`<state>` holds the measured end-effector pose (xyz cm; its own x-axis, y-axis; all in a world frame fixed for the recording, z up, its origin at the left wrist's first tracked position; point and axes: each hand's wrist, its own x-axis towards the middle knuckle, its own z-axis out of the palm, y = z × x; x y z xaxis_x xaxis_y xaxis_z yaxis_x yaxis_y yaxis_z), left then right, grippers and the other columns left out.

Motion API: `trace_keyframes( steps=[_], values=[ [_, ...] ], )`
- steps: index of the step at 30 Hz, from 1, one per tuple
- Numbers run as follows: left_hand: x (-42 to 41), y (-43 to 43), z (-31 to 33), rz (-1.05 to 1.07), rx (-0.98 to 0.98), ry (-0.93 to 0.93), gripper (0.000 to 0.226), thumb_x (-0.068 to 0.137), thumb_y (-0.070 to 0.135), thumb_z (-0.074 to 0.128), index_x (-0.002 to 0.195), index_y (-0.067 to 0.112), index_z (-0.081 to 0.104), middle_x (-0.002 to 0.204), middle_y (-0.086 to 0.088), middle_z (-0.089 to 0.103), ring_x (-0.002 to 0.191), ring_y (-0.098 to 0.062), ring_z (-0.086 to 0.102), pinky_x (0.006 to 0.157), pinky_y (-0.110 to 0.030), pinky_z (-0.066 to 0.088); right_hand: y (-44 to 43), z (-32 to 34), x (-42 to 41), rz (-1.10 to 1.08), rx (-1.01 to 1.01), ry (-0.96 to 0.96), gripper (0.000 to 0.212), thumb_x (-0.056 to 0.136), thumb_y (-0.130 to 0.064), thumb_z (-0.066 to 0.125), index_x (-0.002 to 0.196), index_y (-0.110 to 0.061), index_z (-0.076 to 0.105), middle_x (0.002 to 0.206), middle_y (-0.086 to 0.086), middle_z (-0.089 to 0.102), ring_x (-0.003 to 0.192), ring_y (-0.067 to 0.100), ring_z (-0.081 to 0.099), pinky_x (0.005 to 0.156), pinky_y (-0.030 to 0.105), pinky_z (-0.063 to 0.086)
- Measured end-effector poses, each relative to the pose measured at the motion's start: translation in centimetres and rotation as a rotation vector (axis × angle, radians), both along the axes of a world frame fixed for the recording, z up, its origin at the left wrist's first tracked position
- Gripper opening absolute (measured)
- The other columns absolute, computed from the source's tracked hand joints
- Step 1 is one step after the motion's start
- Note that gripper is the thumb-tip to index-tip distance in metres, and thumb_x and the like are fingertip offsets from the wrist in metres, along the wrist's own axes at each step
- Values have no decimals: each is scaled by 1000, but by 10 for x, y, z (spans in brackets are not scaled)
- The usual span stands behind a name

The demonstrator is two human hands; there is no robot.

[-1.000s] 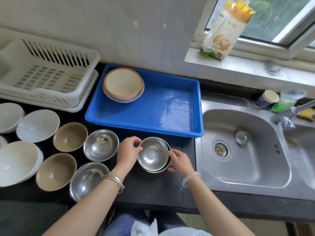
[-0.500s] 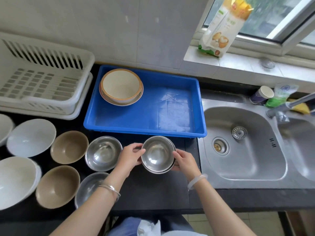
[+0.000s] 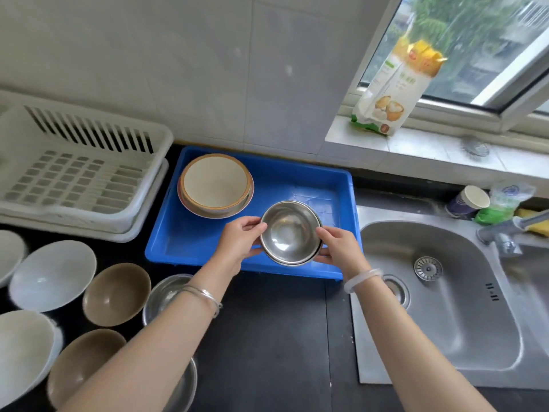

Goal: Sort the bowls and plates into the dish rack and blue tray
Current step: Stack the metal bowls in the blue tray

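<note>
Two basins of a stainless steel sink [image 3: 445, 307] at right, the far one cut off by the frame. White slotted plastic dish rack [image 3: 74, 173] at left, its left end out of frame. Blue rectangular plastic tray [image 3: 297, 179] between them, near rim partly hidden behind the hands. Shallow white bowls [image 3: 52, 275] along the left edge, several cropped. Round tan bowls [image 3: 116, 294] beside them, the nearer partly under the left forearm. Cream orange-rimmed bowl [image 3: 215, 185] on a plate in the tray's far-left corner. Nested round stainless steel bowls [image 3: 289, 233], number uncertain, over the tray's near side; contact with it impossible to tell. Left hand [image 3: 240, 239] pinching their left rim, right hand [image 3: 338, 248] curled round the right rim.
</note>
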<state>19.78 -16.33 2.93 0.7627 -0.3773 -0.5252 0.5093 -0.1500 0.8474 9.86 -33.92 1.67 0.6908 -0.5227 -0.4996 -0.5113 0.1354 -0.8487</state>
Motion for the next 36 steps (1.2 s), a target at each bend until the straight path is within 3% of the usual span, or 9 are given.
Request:
trace_keyframes(
  steps=[5, 8, 13, 16, 19, 24, 27, 30, 36],
  values=[
    [25, -42, -20, 86, 29, 83, 26, 93, 14, 52, 118, 9, 55, 109, -6, 58, 93, -22, 59, 66, -34, 55, -33, -25, 41, -13, 12, 47, 18, 94, -20, 51, 86, -14, 66, 88, 10, 55, 55, 16, 62, 52, 22, 56],
    [39, -62, -38, 143, 34, 98, 27, 93, 9, 51, 119, 8, 55, 109, -7, 57, 94, -24, 59, 64, -30, 53, -49, -45, 63, -16, -2, 100, 20, 95, -22, 49, 96, -10, 65, 89, 9, 55, 64, 21, 60, 61, 26, 58],
    [55, -79, -67, 232, 25, 105, 24, 92, 2, 49, 114, 6, 57, 106, -8, 61, 100, -23, 59, 71, -29, 52, -62, -69, 90, -9, 5, 103, 23, 97, -22, 47, 105, -7, 63, 86, 6, 56, 63, 19, 58, 57, 21, 57],
    [58, -83, -79, 247, -2, 77, 23, 92, 2, 49, 111, 9, 59, 101, -3, 63, 90, -14, 60, 69, -22, 51, -64, -78, 99, -22, 30, 85, 24, 96, -21, 48, 98, -2, 63, 90, 12, 55, 76, 27, 58, 71, 33, 58],
    [60, -85, -87, 275, -35, 77, 20, 92, 5, 50, 106, 9, 63, 97, -1, 66, 91, -14, 62, 71, -22, 51, -64, -84, 104, -49, 53, 62, 21, 96, -20, 48, 89, -6, 61, 89, 13, 54, 81, 30, 58, 75, 36, 57],
    [56, -90, -91, 331, -105, 270, 23, 96, 20, 47, 114, 8, 55, 107, -11, 63, 96, -24, 63, 71, -30, 52, -62, -91, 115, -117, 114, 31, 19, 96, -20, 49, 104, -8, 61, 93, 10, 60, 90, 34, 65, 77, 38, 55],
    [56, -95, -93, 373, -157, 248, 19, 96, 16, 46, 110, 7, 57, 109, -10, 62, 101, -22, 61, 80, -26, 49, -61, -93, 122, -150, 135, 6, 23, 97, -21, 48, 112, -8, 60, 92, 9, 61, 88, 32, 64, 79, 39, 55],
    [57, -99, -94, 379, -208, 216, 27, 97, 12, 44, 120, 4, 56, 115, -9, 61, 110, -20, 58, 90, -25, 45, -61, -91, 128, -168, 170, -20, 20, 97, -20, 48, 108, -8, 59, 89, 8, 62, 90, 32, 64, 75, 35, 54],
    [60, -102, -98, 404, -220, 177, 31, 97, 10, 43, 126, 7, 53, 119, -6, 60, 109, -17, 58, 91, -23, 44, -59, -88, 133, -170, 191, -14, 28, 98, -18, 47, 119, -2, 55, 104, 15, 60, 103, 39, 63, 78, 35, 53]
  ],
)
